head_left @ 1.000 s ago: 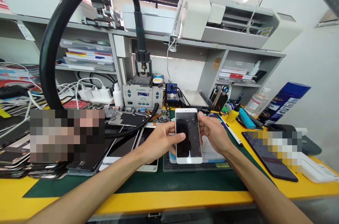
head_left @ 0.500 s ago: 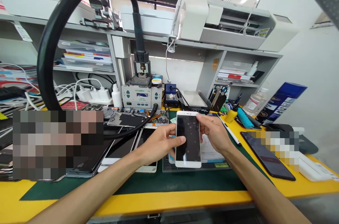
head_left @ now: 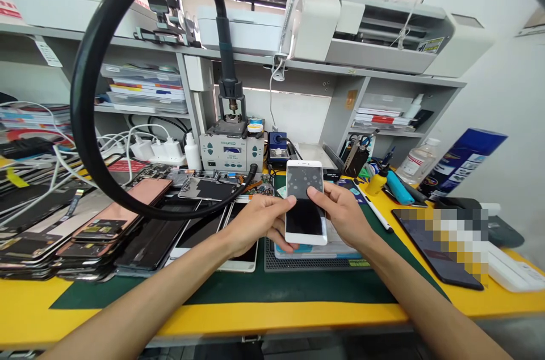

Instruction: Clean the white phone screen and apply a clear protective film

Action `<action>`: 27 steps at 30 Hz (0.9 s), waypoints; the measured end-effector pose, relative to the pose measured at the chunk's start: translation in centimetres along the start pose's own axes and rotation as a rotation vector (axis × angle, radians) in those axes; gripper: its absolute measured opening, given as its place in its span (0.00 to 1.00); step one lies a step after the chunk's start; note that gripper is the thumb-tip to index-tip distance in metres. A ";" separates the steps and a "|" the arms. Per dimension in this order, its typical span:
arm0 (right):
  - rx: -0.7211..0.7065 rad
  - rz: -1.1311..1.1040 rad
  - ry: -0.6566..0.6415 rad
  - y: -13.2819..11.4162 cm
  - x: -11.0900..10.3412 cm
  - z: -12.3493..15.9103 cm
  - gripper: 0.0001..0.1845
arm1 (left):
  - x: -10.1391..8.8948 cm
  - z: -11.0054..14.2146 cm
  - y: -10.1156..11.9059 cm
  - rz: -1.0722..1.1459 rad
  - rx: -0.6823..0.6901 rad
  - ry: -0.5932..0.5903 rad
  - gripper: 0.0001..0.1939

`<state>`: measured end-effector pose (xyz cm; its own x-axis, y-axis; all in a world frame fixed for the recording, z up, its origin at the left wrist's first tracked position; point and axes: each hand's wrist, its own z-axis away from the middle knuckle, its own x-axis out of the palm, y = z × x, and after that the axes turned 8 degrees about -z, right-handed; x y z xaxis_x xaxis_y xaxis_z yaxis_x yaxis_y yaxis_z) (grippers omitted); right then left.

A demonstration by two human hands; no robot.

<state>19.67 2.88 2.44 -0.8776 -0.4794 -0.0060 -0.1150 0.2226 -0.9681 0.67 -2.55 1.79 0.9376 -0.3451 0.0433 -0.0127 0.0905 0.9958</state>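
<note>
A white-framed smartphone (head_left: 305, 218) with a dark, spotted screen is held upright between both hands above the mat. My left hand (head_left: 266, 221) grips its left edge, thumb on the front and fingers behind. From the other side, my right hand (head_left: 340, 209) holds the right edge, its thumb pressed on the screen. Below the phone, a clear plastic case (head_left: 340, 243) with bluish edges rests on a dark perforated pad (head_left: 306, 264). Just left of my left hand, several white-framed phones (head_left: 238, 264) lie on the green mat (head_left: 323, 289).
Stacked phone parts (head_left: 93, 246) fill the left. A thick black hose (head_left: 80, 99) loops over them from the hot-air station (head_left: 232, 150). On the right lie a black tablet-like panel (head_left: 434, 252), a white pen (head_left: 377, 212), a yellow bottle (head_left: 377, 183) and a blue can (head_left: 462, 161).
The phone has risen slightly and tilted back. My right thumb has moved from its top right corner onto the screen, and my left thumb has shifted toward the left edge.
</note>
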 end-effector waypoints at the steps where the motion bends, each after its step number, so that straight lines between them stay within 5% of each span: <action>1: -0.014 0.010 0.018 0.0 -0.1 0.0 0.19 | 0.1 0.0 -0.1 -0.006 -0.022 -0.043 0.29; 5: -0.028 0.074 0.052 0.2 -0.4 -0.1 0.20 | 0.2 0.1 -0.5 -0.042 -0.042 -0.121 0.33; 12: 0.004 0.054 0.044 0.5 -0.2 -0.1 0.21 | -0.5 0.1 -0.3 -0.084 -0.022 -0.186 0.22; 27: -0.008 0.067 0.077 0.5 -0.2 -0.1 0.23 | -0.2 0.4 -0.2 -0.129 0.133 -0.211 0.17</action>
<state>19.72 3.18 2.00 -0.9166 -0.3967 -0.0506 -0.0588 0.2589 -0.9641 0.32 -2.86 1.65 0.8417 -0.5335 -0.0830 0.0439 -0.0857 0.9954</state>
